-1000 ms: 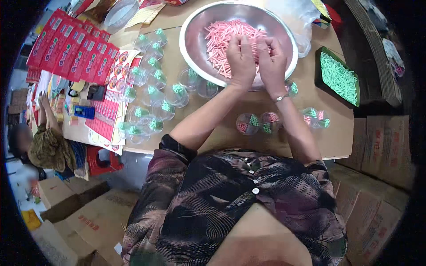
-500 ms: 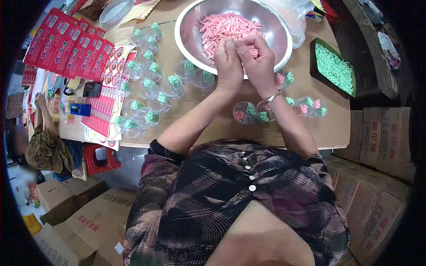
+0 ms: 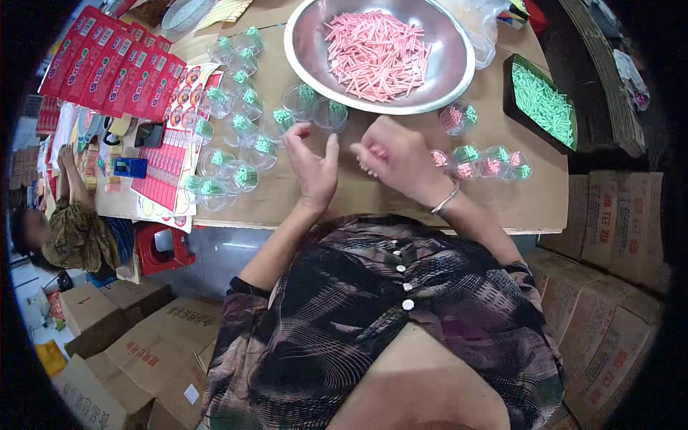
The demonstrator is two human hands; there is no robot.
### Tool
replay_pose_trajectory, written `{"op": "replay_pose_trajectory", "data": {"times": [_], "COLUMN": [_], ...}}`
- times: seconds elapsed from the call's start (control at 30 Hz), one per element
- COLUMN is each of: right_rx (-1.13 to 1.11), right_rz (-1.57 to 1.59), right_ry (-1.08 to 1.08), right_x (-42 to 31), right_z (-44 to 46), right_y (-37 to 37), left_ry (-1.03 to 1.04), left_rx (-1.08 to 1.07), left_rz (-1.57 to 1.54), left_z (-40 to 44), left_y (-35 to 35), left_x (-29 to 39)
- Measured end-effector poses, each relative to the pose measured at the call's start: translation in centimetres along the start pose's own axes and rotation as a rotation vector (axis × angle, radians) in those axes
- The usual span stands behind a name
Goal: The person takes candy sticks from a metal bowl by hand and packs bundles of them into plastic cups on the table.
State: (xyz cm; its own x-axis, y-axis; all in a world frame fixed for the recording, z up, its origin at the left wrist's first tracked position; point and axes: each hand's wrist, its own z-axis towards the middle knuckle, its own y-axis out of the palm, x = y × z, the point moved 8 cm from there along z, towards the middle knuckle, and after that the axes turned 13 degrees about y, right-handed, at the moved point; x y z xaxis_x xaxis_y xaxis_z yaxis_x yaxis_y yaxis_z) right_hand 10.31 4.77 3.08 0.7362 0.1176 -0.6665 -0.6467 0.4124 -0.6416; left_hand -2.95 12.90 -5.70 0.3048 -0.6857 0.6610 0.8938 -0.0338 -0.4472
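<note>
My right hand [image 3: 403, 161] is closed around a bunch of pink sticks [image 3: 377, 152], whose ends show between the fingers. My left hand [image 3: 313, 166] is open, thumb and fingers apart, close to a clear cup with green sticks [image 3: 281, 120]. Beyond both hands lies a wide metal bowl [image 3: 448, 86] with a heap of loose pink sticks [image 3: 376, 54]. Just right of my right hand stand clear cups with pink and green sticks [image 3: 466, 161]. On the left, several clear cups [image 3: 247, 132] hold green sticks only.
A black tray [image 3: 510, 107] of green sticks sits at the table's right. Red printed packets [image 3: 107, 64] and sticker sheets [image 3: 168, 179] lie at left, near a blue object [image 3: 130, 168]. Another person [image 3: 79, 236] is at far left. Cardboard boxes [image 3: 616, 215] flank the table [image 3: 337, 204].
Both hands have come back from over the bowl toward me and have separated. The left hand has opened; the right holds pink sticks. One cup by my right forearm is no longer seen there.
</note>
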Motion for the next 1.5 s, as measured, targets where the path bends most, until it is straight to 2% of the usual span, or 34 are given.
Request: {"op": "replay_pose_trajectory", "data": {"times": [0.07, 0.17, 0.27, 0.33, 0.53, 0.67, 0.7, 0.83, 0.9, 0.93, 1.0, 1.07, 1.2, 1.33, 1.5], "right_rx": [-0.108, -0.214, -0.174, -0.224, -0.248, -0.302, -0.297, -0.023, 0.066, 0.069, 0.175, 0.302, 0.373, 0.534, 0.472], "right_rz": [-0.237, -0.419, -0.45, -0.448, -0.356, -0.406, -0.4, 0.03, 0.276, 0.271, 0.653, 0.449, 0.432, 0.222, 0.23], "right_ry": [-0.185, -0.268, -0.288, -0.318, -0.315, -0.267, -0.277, -0.224, -0.034, -0.028, 0.236, 0.051, 0.083, -0.19, -0.113], "right_x": [-1.4, -0.9, 0.2, 0.0, -0.5, 0.7, 0.1, -3.3, -1.8, -2.2, -0.1, -0.9, 0.2, -1.1, -1.1], "right_z": [-2.8, -5.2, -6.0, -7.1, -6.7, -7.0, -6.4, -3.7, -1.5, -0.7, 0.8, 1.8, 2.0, 1.3, 1.4], "right_y": [3.8, 8.7, 9.8, 11.1, 11.1, 12.4, 11.8, 3.9, 0.6, -0.3, -2.7, -4.7, -4.7, -5.4, -6.0], "left_ry": [-0.054, 0.008, -0.071, -0.146, -0.098, -0.147, -0.142, 0.006, 0.002, 0.012, 0.043, 0.063, 0.094, 0.222, 0.211], "left_rx": [-0.063, -0.029, -0.061, -0.095, -0.162, -0.075, -0.069, -0.005, -0.047, -0.089, -0.176, -0.196, -0.22, -0.208, -0.198], "left_rz": [-0.05, 0.037, 0.02, 0.012, 0.048, -0.255, -0.245, -0.291, -0.284, -0.277, -0.271, -0.293, -0.331, -0.314, -0.337], "left_z": [-1.2, -0.6, -0.8, -0.7, 1.0, -0.3, -0.2, 0.7, 1.4, 2.1, 3.2, 3.6, 3.6, 3.7, 4.4], "left_y": [1.5, 2.9, 3.5, 3.8, 4.5, 2.2, 1.4, -1.5, -1.6, -1.4, -0.4, 0.7, 2.8, 3.5, 3.5], "left_x": [-2.1, -2.6, -3.3, -3.9, -4.5, -4.7, -4.4, -0.9, 1.4, 2.9, 5.3, 6.6, 8.5, 9.5, 9.4]}}
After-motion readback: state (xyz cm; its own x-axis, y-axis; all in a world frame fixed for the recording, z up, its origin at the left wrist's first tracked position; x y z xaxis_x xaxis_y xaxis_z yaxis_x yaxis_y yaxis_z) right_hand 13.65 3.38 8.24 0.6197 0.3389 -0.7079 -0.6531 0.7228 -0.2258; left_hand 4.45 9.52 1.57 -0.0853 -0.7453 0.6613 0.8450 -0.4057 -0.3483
